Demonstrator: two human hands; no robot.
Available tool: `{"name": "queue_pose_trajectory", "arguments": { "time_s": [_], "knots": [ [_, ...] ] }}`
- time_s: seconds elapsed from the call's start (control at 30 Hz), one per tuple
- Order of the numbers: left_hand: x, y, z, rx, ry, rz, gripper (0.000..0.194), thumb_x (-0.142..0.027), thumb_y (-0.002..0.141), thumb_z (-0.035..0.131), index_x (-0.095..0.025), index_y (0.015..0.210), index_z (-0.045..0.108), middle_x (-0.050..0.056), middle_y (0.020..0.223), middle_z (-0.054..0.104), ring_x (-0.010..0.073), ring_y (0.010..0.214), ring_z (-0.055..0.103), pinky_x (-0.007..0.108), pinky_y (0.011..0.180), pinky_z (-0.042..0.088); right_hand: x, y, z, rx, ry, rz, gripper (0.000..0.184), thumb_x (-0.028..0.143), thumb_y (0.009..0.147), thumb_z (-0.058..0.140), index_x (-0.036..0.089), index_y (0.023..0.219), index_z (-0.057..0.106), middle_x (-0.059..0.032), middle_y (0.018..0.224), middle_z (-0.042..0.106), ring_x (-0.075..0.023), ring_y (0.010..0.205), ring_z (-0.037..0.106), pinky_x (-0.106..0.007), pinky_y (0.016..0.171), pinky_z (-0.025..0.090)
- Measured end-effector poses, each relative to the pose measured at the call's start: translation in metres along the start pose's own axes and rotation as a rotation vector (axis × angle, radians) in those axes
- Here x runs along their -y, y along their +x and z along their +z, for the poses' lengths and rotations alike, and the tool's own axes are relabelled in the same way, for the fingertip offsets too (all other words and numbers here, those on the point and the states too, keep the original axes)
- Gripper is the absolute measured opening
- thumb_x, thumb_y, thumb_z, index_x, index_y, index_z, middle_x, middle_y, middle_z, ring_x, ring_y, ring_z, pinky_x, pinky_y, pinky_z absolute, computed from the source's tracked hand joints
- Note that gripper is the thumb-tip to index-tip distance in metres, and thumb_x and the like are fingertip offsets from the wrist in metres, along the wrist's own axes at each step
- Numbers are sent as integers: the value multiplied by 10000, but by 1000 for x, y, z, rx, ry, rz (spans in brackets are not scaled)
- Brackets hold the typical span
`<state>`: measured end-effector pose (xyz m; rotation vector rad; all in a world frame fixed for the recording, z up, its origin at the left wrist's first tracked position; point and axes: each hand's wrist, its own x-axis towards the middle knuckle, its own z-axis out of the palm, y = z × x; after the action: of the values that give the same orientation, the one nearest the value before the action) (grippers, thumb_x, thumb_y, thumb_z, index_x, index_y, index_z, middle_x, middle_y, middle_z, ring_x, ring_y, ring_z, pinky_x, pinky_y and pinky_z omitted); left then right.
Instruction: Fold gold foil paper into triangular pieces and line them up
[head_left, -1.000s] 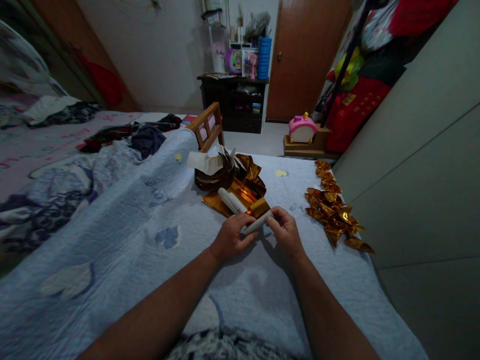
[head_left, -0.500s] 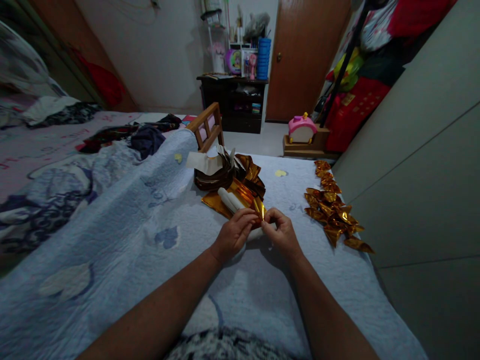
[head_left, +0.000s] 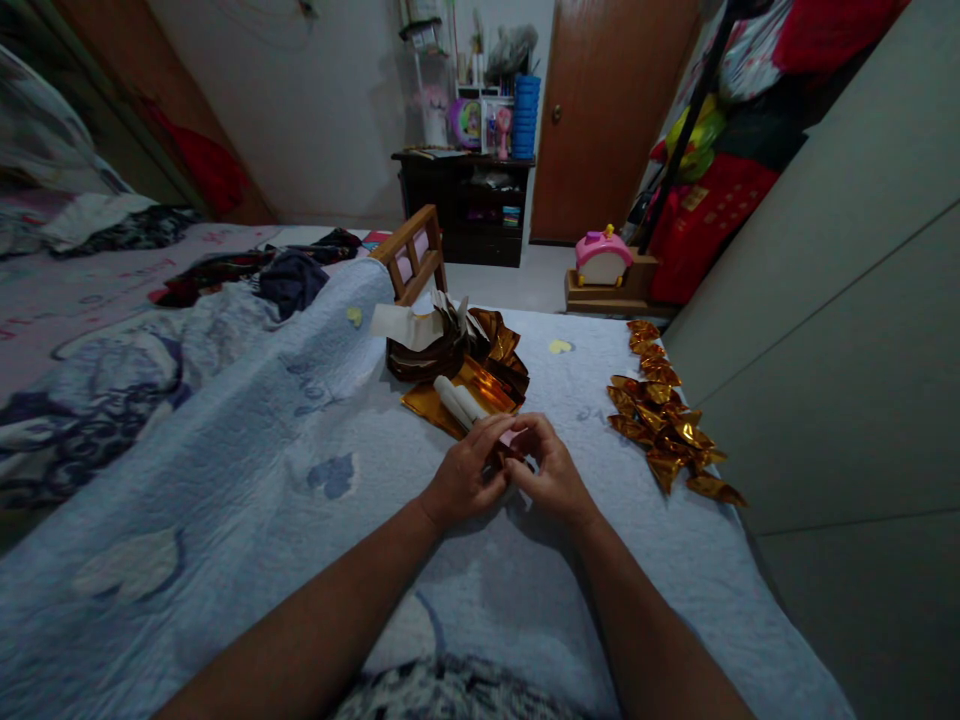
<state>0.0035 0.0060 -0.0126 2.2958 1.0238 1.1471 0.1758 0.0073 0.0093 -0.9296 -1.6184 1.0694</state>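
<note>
Both hands meet over the bed, fingers closed around a small piece of gold foil paper (head_left: 508,455) that is mostly hidden between them. My left hand (head_left: 466,478) grips its left side. My right hand (head_left: 551,475) pinches it from the right, fingertips touching those of the left. Just beyond my left hand, white rolled paper tubes (head_left: 456,400) lie on flat sheets of gold foil (head_left: 427,408). A stack of dark-edged paper and foil (head_left: 427,355) with white sheets sticking up rests behind them.
Several folded gold foil pieces (head_left: 667,425) are heaped near the bed's right edge. A blue quilted cover (head_left: 322,560) spreads over the bed. A wooden bed rail (head_left: 412,260) stands at the far end, and a pink toy case (head_left: 604,258) sits beyond. A pale cabinet (head_left: 840,400) borders the right side.
The foil's bright pointed end, which stood up between my fingers, is now folded down out of sight. My right hand has moved slightly left, closer against my left.
</note>
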Motion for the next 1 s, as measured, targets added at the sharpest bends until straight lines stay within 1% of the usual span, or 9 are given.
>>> {"name": "queue_pose_trajectory", "arguments": {
  "time_s": [0.1, 0.23, 0.4, 0.5, 0.57, 0.63, 0.83, 1.0],
  "knots": [
    [0, 1, 0, -18, -2, -22, 627, -146, 831, 577, -217, 1437, 432, 135, 1326, 584, 268, 1228, 588, 438, 1043, 519, -1, 0, 0, 24, -6, -3, 354, 163, 719, 567, 239, 1064, 552, 4, 885, 568, -161, 793, 589, -294, 748, 514],
    [-1, 1, 0, -33, 17, -36, 471, -131, 847, 575, -200, 1311, 528, 93, 1142, 654, 227, 1036, 636, 377, 921, 552, -3, 0, 0, 38, -39, -21, 326, 141, 696, 548, 233, 1007, 584, -12, 937, 593, -168, 806, 587, -307, 761, 511],
    [-4, 2, -2, -82, 88, -80, 230, -173, 916, 560, -189, 1135, 629, 67, 972, 672, 206, 902, 641, 335, 807, 547, -5, 0, 0, 42, -118, -41, 268, 131, 696, 535, 224, 935, 612, -36, 957, 626, -198, 871, 593, -341, 817, 501],
    [-5, 4, -5, -131, 86, -105, 129, -191, 949, 548, -199, 1004, 664, 45, 893, 655, 188, 848, 633, 311, 764, 531, -6, 1, 0, 33, -160, -44, 225, 142, 725, 545, 220, 918, 629, -38, 926, 624, -207, 877, 592, -342, 810, 488],
    [-5, 5, -6, -166, 77, -106, 112, -200, 961, 551, -199, 939, 661, 38, 868, 648, 183, 839, 627, 307, 765, 522, -8, 2, 0, 19, -178, -29, 193, 150, 747, 554, 218, 913, 626, -35, 908, 620, -205, 858, 589, -338, 792, 482],
    [-5, 5, -7, -193, 67, -99, 106, -200, 964, 557, -195, 913, 650, 36, 861, 645, 183, 844, 622, 306, 770, 515, -11, 2, 0, 8, -194, -24, 195, 141, 739, 559, 217, 908, 617, -34, 907, 621, -204, 851, 584, -338, 785, 476],
    [-5, 5, -6, -270, 19, -127, 80, -196, 949, 577, -195, 894, 635, 23, 858, 635, 177, 837, 609, 296, 776, 496, -24, 2, 0, -43, -219, -42, 286, 90, 664, 560, 223, 913, 604, -30, 920, 615, -202, 861, 576, -326, 778, 463],
    [-4, 5, -7, -294, -4, -138, 68, -197, 942, 587, -198, 891, 631, 15, 860, 633, 171, 836, 604, 288, 783, 493, -28, 1, 1, -93, -210, -17, 300, 92, 687, 545, 222, 949, 609, -34, 943, 632, -199, 852, 588, -319, 767, 462]
  ]
}}
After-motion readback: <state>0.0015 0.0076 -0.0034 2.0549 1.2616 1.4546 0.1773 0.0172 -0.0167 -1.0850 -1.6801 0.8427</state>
